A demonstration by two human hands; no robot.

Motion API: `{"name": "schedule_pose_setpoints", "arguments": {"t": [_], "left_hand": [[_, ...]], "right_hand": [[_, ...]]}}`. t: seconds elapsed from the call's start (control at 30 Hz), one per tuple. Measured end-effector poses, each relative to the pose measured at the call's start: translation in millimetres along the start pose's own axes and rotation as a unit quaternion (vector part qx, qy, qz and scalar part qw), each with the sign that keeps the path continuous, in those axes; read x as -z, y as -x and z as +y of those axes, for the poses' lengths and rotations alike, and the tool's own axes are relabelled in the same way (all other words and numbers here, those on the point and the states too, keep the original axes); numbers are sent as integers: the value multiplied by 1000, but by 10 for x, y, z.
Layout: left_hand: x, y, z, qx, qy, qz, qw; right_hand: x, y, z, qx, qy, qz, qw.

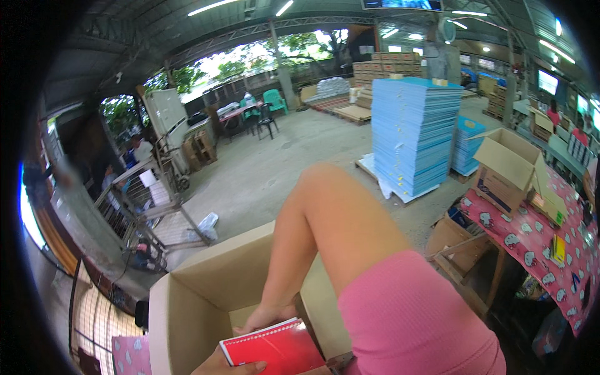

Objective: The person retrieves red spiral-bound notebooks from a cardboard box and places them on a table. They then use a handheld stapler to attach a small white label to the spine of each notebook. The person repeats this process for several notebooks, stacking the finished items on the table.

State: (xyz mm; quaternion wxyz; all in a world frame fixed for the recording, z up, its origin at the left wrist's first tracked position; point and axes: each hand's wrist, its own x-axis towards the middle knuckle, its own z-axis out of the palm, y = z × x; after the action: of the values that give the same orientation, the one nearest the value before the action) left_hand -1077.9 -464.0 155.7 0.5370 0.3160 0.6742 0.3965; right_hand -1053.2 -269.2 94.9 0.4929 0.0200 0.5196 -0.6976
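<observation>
A red spiral notebook (275, 351), with a white binding along its far edge, lies tilted at the mouth of an open cardboard box (209, 278). My left hand (230, 365) grips its near left corner, thumb on the red cover and fingers underneath out of sight. Reaching over from the right with a bent elbow and a pink sleeve, my right hand (273, 317) is down inside the box and holds the notebook's far edge. Part of that hand's fingers is hidden behind the notebook. White page edges show beyond the cover, so more than one notebook may be there.
A tall stack of blue sheets (412, 137) stands on a pallet ahead. To the right, an open carton (509, 169) sits on a table with a pink patterned cover (500, 215). A metal cage cart (150, 194) stands at left, near a clear plastic bag (208, 226) on the floor.
</observation>
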Motion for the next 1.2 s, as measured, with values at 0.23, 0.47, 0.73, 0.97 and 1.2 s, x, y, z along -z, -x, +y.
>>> {"name": "schedule_pose_setpoints", "arguments": {"t": [0.23,0.47,0.73,0.97,1.2], "left_hand": [[-109,29,131,21,83,9,996],[47,87,-223,2,127,56,990],[245,-12,-191,-19,189,103,976],[424,119,-166,-9,294,187,937],[56,112,-82,-225,276,211,911]], "right_hand": [[72,180,91,19,-32,11,999],[-14,97,71,13,-31,-9,999],[12,156,25,32,-66,-1,997],[12,111,-221,72,-82,-39,993],[-42,226,-357,164,-60,-41,984]]}}
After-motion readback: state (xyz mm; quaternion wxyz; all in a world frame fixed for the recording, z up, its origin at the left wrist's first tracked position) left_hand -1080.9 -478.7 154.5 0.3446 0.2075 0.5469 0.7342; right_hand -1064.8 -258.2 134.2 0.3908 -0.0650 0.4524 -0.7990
